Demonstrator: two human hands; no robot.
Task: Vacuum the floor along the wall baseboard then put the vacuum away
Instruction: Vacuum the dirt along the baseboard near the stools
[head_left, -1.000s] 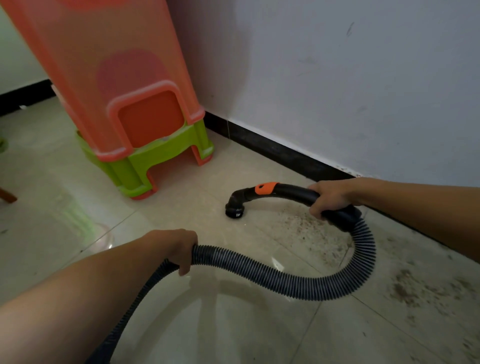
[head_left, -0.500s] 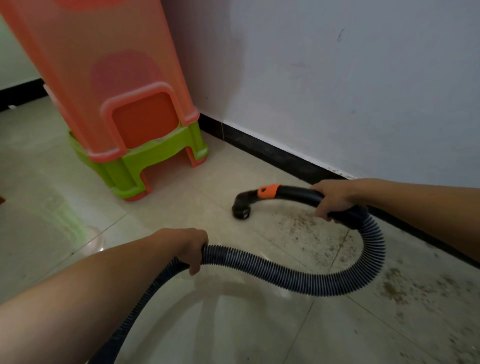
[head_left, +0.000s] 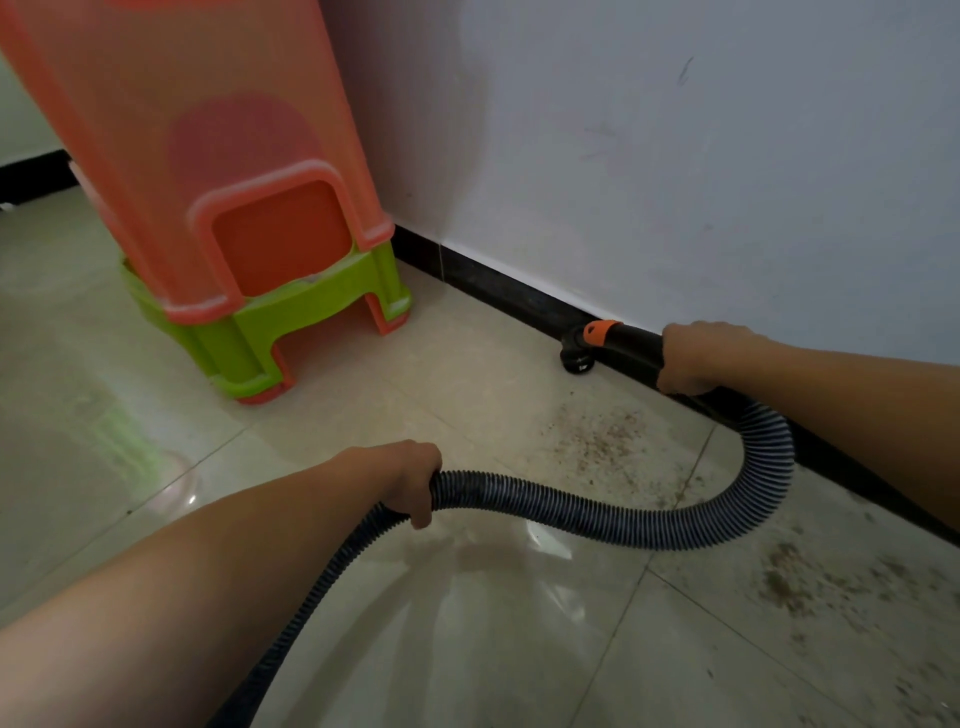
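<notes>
At the far baseboard (head_left: 493, 283), vacuum nozzle (head_left: 575, 359) points mouth-down; right hand (head_left: 698, 358) fingers wrapped round the black handle (head_left: 631, 345), left hand (head_left: 410, 475) fingers curled round the ribbed hose (head_left: 597, 519).

Black nozzle (head_left: 575, 361) with orange collar, mouth down at the foot of the black baseboard (head_left: 498, 291), curved black handle (head_left: 631, 345) lying along the baseboard, ribbed grey hose (head_left: 571, 512) looping away from the baseboard over pale tiled floor (head_left: 467, 623), brown dirt (head_left: 597, 441) near the baseboard
</notes>
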